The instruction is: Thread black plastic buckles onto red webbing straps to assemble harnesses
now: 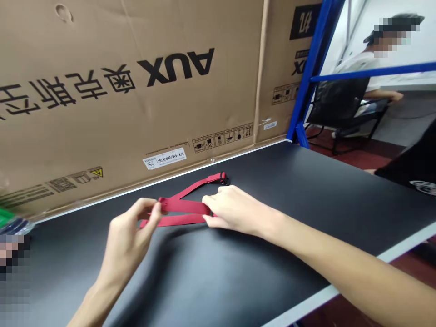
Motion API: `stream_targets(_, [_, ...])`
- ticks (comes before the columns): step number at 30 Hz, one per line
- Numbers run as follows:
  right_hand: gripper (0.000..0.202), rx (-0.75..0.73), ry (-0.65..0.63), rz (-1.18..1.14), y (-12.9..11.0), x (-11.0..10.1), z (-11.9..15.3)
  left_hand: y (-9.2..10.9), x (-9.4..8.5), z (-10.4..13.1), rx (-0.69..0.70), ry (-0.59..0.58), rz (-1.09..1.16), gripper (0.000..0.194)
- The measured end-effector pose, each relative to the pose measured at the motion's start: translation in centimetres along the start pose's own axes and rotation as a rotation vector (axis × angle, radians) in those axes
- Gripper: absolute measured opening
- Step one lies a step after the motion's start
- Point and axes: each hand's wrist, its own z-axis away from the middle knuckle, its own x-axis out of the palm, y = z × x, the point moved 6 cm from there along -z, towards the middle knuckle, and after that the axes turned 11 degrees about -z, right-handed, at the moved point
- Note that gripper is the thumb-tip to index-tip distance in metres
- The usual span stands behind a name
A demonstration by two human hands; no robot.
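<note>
So the red strap [184, 207] is in the middle of the dark tabletop [293, 181], one stretch of it held between both hands and another branch angling off towards the box side. The left hand [124, 231] has its thumb and fingertips pinched together on one end of that stretch. The right hand [235, 209] is mostly curled shut on the other end, thumb and fingers nearly together, with a bit of black fitting poking out; can't tell exactly how its hidden fingers sit.

What could go wrong, imo: the left pinch only catches a narrow edge, so a hard tug could slip it free. The lengths run close together, so the band could twist or the wrong layer could get grabbed. The loose end with the black buckle [223, 178] might snag or drag if the strap gets pulled sharply.

Materials: the strap looks like flat woven webbing, matte and bendy, folded into a narrow V. The buckle looks small and hard, maybe plastic or metal. The tabletop is smooth with a soft sheen and a pale edge. Behind it stands a big, creased cardboard box [102, 45] with upside-down print, then a painted blue frame [315, 68], and past that a seated person [361, 63].
</note>
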Motion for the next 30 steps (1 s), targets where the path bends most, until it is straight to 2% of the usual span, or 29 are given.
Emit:
stream_targets(3, [0.023, 0.01, -0.024, -0.051, 0.9, -0.1, 0.4, -1.4, -0.7, -0.7, -0.12, -0.007, -0.034, 0.029])
stream_targets(10, [0.015, 0.054, -0.054, -0.197, 1.2, 0.1, 0.4, -3.0, -1.5, -1.2, -0.262, 0.079, -0.173, 0.014])
stream_targets(15, [0.011, 0.081, -0.046, -0.185, 2.8, -0.2, 0.5, -5.0, -2.3, -1.7, -0.374, 0.065, -0.215, 0.012])
stream_targets(18, [0.019, 0.096, 0.055, -0.171, 3.9, -1.1, 0.4, -5.6, -1.9, -1.8, -0.436, -0.018, -0.221, 0.017])
stream_targets(21, [0.032, 0.134, 0.235, -0.115, 5.0, -2.2, 0.3, -5.2, -0.4, -1.6, -0.374, -0.186, -0.262, 0.022])
stream_targets(23, [0.03, 0.225, 0.313, -0.091, 6.1, -2.4, 0.3, -4.9, 0.0, -1.4, -0.316, -0.213, -0.316, 0.023])
stream_targets(27, [0.038, 0.421, 0.295, -0.144, 8.2, -1.2, 0.3, -4.4, -0.6, -1.3, -0.247, -0.112, -0.41, 0.029])
stream_targets(30, [0.029, 0.476, 0.248, -0.224, 9.1, -0.4, 0.2, -3.9, -0.9, -1.4, -0.204, -0.042, -0.442, 0.027])
